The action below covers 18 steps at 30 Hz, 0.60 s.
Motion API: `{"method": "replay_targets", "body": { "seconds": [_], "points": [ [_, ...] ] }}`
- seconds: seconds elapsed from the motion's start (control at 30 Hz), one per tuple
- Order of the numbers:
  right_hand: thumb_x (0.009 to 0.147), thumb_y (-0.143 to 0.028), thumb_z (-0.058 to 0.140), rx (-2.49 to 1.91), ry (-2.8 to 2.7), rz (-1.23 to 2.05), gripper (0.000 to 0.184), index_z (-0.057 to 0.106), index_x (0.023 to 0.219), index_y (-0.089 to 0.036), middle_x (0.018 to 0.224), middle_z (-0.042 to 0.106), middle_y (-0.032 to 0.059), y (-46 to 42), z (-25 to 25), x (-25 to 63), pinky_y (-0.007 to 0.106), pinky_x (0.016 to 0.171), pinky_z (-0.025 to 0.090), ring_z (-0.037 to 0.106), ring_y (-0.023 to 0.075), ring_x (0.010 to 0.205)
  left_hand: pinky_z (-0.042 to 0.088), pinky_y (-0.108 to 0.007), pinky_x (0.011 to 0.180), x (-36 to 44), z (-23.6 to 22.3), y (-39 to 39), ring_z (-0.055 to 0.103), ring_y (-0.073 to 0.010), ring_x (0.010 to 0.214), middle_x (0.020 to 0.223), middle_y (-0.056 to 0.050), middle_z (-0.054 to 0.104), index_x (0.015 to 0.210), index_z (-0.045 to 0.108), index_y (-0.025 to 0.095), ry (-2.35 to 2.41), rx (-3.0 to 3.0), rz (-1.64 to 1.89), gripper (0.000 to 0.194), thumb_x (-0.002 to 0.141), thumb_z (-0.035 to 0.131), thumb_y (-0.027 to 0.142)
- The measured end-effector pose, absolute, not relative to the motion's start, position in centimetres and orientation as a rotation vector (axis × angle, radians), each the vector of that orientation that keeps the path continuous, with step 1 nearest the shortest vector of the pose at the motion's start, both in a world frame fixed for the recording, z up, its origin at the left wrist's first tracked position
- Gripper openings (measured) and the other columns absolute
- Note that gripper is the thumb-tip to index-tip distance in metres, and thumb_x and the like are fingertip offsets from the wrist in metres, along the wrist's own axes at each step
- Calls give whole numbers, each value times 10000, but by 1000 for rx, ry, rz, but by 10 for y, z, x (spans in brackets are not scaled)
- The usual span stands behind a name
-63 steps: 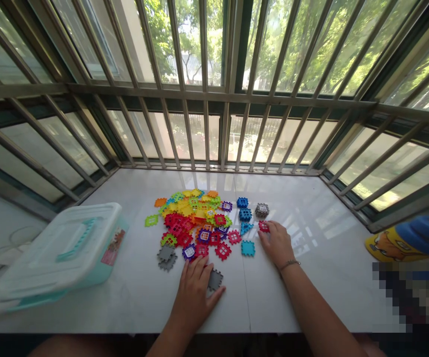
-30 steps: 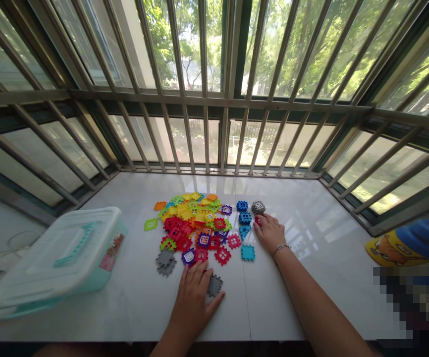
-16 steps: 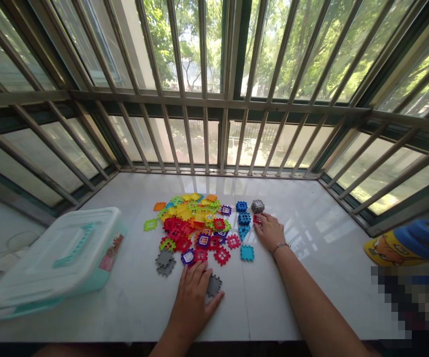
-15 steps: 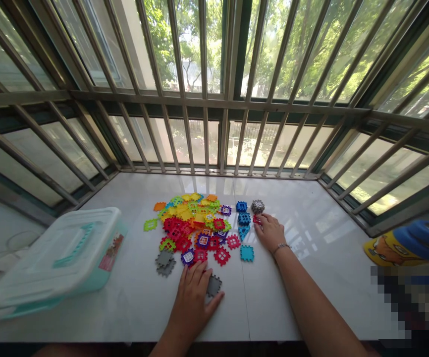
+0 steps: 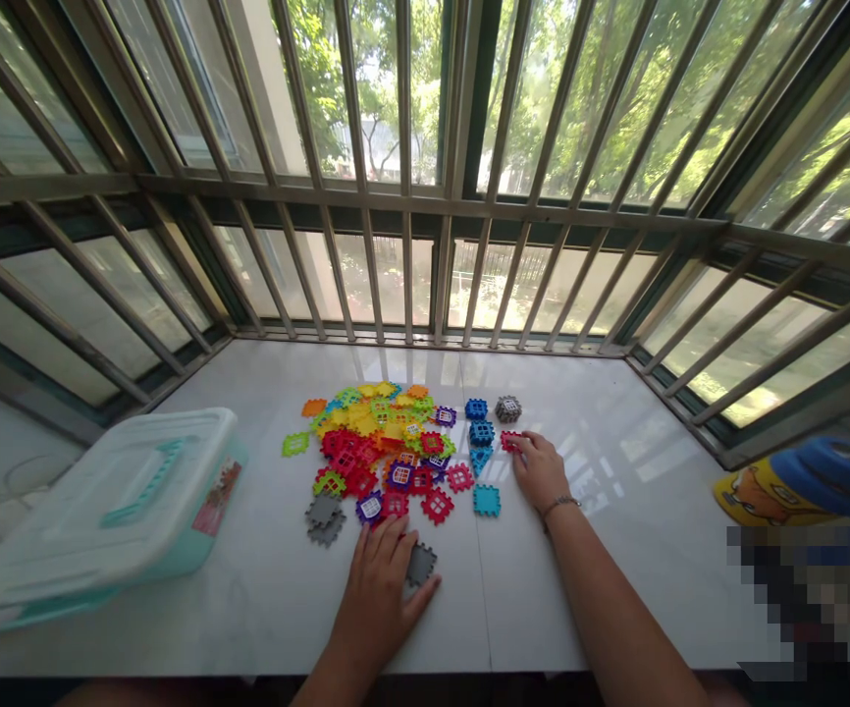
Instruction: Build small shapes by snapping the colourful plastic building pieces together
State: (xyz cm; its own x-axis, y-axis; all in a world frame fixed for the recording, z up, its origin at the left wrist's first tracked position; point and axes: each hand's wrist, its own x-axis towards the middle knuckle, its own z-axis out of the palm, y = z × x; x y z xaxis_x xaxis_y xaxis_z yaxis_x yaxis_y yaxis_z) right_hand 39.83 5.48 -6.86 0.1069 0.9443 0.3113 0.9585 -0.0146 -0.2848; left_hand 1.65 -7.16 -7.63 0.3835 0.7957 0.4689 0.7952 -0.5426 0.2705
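Observation:
My left hand (image 5: 381, 581) lies flat on the table with fingers stretched out. Its fingertips reach the near edge of the pile, by a red window tile (image 5: 395, 504), and a grey square tile (image 5: 422, 565) lies between the thumb and forefinger. On the right, the fingertips of my right hand (image 5: 543, 473) are on a small red interlocking tile (image 5: 509, 442). Just beyond it sits a grey stack of tiles (image 5: 508, 408). Blue tile stacks (image 5: 481, 433) and a blue triangle (image 5: 480, 460) stand to its left, with a light blue square tile (image 5: 487, 500) nearer me.
A heap of yellow, green, red and purple tiles (image 5: 366, 422) covers the table's middle. Two grey tiles (image 5: 324, 518) overlap at its near left. A lidded plastic box (image 5: 116, 511) stands left, a yellow and blue bottle (image 5: 793, 486) right. Barred windows (image 5: 425, 206) close off the back.
My right hand has drawn back slightly, so more of the red tile shows under its fingertips. My left hand stays in place. The view has shifted slightly.

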Motion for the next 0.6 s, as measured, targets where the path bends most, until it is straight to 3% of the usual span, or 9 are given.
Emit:
{"method": "replay_targets", "body": {
  "seconds": [0.23,0.6],
  "points": [
    [1032,-236,599,-1923,-1809,-73,390,762,1386,-257,1435,689,128,57,-74,400,466,1136,524,651,314,1305,469,-670,1248,16,-76,-71,629,-396,1424,1530,-155,679,1381,678,235,1470,2609,940,506,942,811,450],
    [1024,-246,599,-1900,-1800,-74,363,747,1355,-223,1395,703,134,57,-74,401,461,1101,522,651,313,1265,522,-695,1195,17,-68,-73,671,-393,1366,1458,-177,712,1391,646,206,1427,2611,989,512,954,804,421]
  ]
}}
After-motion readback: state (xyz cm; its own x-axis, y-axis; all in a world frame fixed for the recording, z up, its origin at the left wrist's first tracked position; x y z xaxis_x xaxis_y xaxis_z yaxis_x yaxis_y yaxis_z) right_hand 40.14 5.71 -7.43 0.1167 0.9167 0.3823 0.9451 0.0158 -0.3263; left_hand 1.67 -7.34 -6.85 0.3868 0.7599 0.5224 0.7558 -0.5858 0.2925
